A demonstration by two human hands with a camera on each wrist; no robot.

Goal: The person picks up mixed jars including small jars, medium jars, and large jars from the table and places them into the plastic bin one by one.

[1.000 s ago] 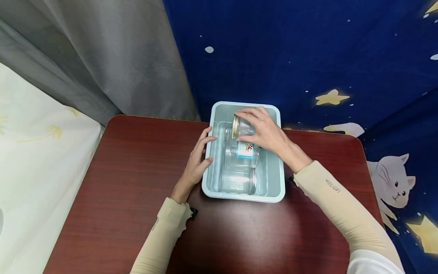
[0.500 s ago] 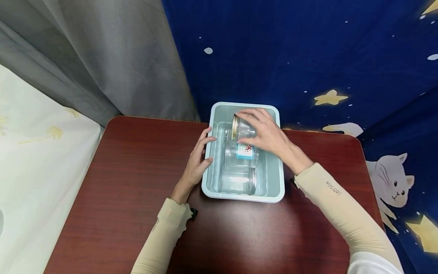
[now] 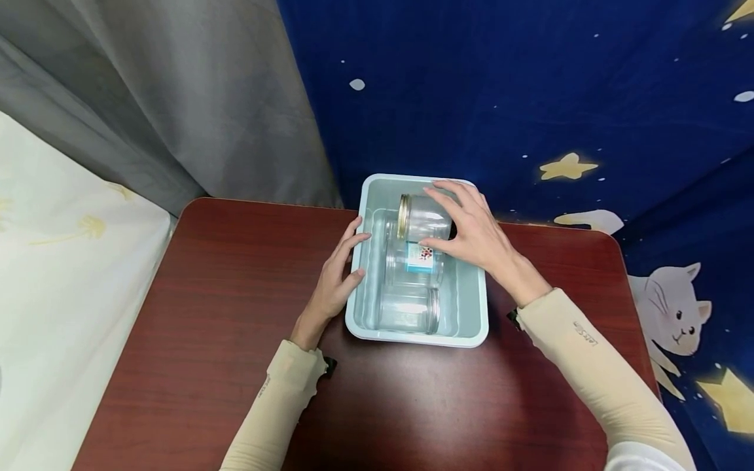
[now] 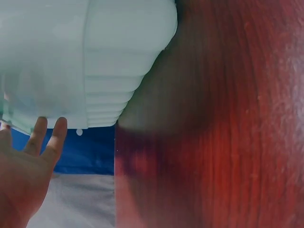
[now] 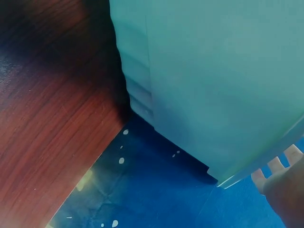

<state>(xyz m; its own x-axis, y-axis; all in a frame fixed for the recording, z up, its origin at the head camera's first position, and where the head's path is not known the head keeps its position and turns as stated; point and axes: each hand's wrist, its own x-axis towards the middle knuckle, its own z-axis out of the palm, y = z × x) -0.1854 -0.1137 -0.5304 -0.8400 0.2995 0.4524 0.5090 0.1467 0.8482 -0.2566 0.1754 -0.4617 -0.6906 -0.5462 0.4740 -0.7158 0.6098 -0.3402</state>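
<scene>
Inside a pale blue plastic bin (image 3: 465,327) lie several clear jars on their sides. The far jar (image 3: 429,216) has a gold lid pointing left. A jar with a blue-and-white label (image 3: 421,258) lies in the middle, and a third jar (image 3: 406,311) is nearest the front. My right hand (image 3: 477,232) hovers at the right of the gold-lidded jar, its thumb and fingers spread wide around the jar's sides; whether they touch it is unclear. My left hand (image 3: 334,281) rests at the bin's left side with extended fingers, fingertips over the rim.
The bin stands on a reddish-brown wooden table (image 3: 235,294), near its far edge. Behind it hangs a dark blue curtain (image 3: 442,98) with stars, and a grey curtain (image 3: 224,98) hangs to the left.
My right hand has slid right along the gold-lidded jar and loosened from it, baring more of its body. The jar stays in place. My left hand has hardly moved.
</scene>
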